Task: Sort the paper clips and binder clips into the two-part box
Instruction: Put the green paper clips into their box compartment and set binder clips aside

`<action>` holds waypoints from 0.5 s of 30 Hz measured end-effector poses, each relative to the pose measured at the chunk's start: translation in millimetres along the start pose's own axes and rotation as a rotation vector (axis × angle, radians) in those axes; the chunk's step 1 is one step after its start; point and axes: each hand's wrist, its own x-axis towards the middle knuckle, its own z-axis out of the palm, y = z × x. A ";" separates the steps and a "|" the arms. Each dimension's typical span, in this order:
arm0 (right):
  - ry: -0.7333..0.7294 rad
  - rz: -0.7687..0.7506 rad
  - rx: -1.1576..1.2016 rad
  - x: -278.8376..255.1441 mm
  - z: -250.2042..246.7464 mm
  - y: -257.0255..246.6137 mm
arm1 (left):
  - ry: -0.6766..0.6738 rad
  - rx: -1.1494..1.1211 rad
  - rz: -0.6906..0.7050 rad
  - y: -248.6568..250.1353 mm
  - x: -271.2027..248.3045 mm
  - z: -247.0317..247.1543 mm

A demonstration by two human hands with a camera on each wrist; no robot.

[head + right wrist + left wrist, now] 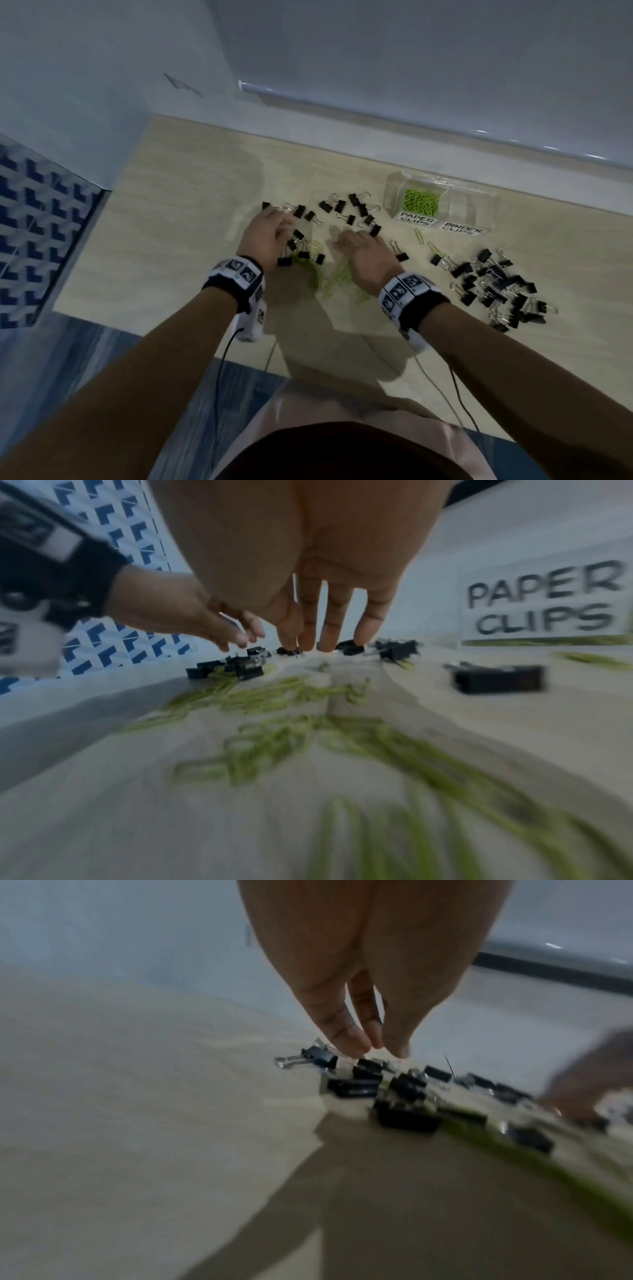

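Note:
A clear two-part box (479, 202) stands at the back right; its PAPER CLIPS half holds green paper clips (421, 202), and the BINDER CLIPS half looks empty. Black binder clips (359, 209) lie scattered mid-table, with a bigger pile (496, 284) on the right. Loose green paper clips (332, 277) (274, 739) lie under my wrists. My left hand (270, 233) (373, 1046) points straight fingers down, their tips drawn together beside a binder clip (318, 1056), with nothing seen between them. My right hand (359, 246) (322, 645) reaches down with straight fingers, tips on the table among binder clips (349, 646).
A wall and ledge run behind the wooden table (171, 240). A blue patterned panel (34, 233) stands at the left. Two stray paper clips (419, 236) lie in front of the box. Wrist-camera cables (219, 377) hang over the table's near edge.

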 end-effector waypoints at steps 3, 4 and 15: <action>-0.033 -0.065 0.024 23.2 -5.2 -17.1 | -0.115 0.147 0.041 -7.5 -11.6 7.6; -0.052 -0.083 0.025 27.7 -5.3 -21.9 | -0.120 0.165 0.045 -6.9 -12.0 9.5; -0.034 -0.017 -0.061 -16.4 16.6 16.2 | -0.169 0.138 0.015 17.8 -12.0 21.0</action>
